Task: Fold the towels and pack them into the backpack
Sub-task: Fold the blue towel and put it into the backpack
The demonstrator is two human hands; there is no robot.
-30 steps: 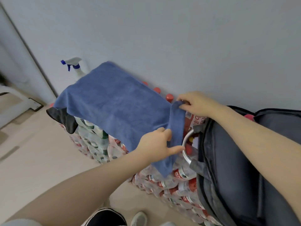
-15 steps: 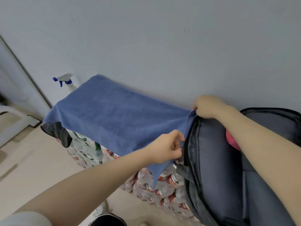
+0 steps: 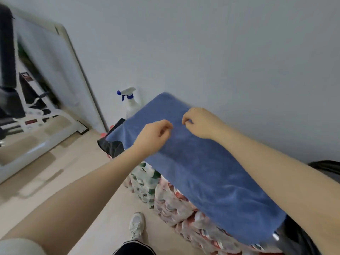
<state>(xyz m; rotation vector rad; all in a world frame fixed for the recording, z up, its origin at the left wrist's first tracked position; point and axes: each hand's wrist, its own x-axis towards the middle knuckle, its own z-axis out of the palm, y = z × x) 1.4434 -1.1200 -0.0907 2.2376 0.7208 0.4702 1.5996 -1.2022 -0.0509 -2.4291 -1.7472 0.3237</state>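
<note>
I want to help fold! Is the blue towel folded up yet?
Doubled over once, it seems: the blue towel lies broad and flat over the water bottle packs.

Backpack [image 3: 327,169] mostly cut off, seemingly.

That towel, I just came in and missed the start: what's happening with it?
A person is working on a blue towel spread over stacked packs of bottles by the wall. The left hand and right hand are both above its far half, fingers curled as if pinching the cloth, though the grip itself is too blurred to confirm. The towel looks only partly folded. The backpack sits at its right end, and the towel is not in it yet.
</note>
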